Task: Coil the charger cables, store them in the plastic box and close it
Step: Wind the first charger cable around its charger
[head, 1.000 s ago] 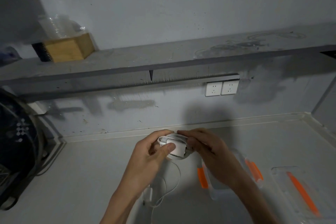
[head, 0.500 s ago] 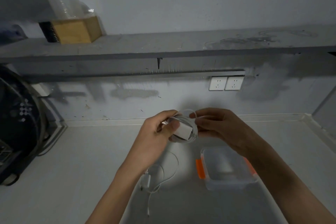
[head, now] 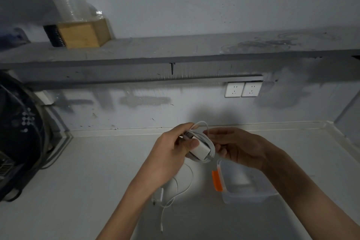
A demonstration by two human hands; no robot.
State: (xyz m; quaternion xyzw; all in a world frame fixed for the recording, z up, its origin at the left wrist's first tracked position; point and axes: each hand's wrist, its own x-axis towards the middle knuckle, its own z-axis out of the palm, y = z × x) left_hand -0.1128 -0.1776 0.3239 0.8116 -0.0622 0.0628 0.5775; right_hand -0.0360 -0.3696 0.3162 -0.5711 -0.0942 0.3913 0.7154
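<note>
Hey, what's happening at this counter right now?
A person is winding a white charger cable around its adapter. The left hand grips the bundle while the right hand guides the cable. A second charger lies loose on the counter. The plastic box sits open beside it, apparently empty.

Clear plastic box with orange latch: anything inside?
The clear plastic box looks empty where visible; the right hand and forearm cover its far right part.
</note>
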